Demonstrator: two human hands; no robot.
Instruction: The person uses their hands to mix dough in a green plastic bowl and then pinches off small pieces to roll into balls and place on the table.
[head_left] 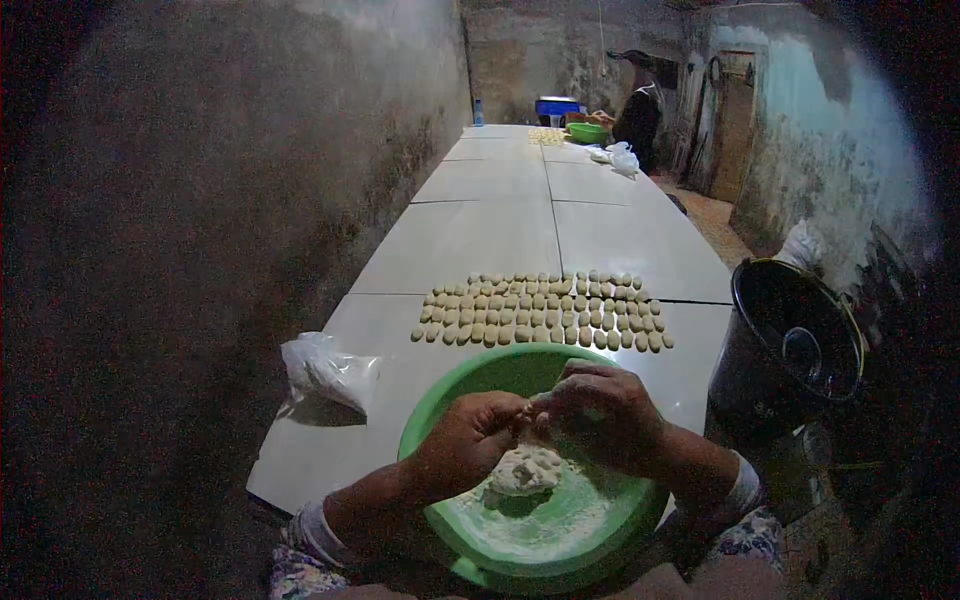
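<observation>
A green basin (pixel 480 375) stands close in front of me on the table, its inside dusted with white flour. In it lies a lump of pale dough (pixel 525 470). Above that lump my left hand (pixel 468 440) and my right hand (pixel 608 412) meet at the fingertips. Both are closed in a pinch around what looks like a small bit of dough (pixel 533 406), mostly hidden by the fingers. Just beyond the basin, several rows of small oval dough pieces (pixel 540 303) lie side by side on the table.
The long table (pixel 480 235) has pale panels. A clear plastic bag of white powder (pixel 330 372) lies left of the basin. A black bucket (pixel 790 345) stands at the right edge. At the far end, a person (pixel 640 115) stands beside another green basin (pixel 588 132).
</observation>
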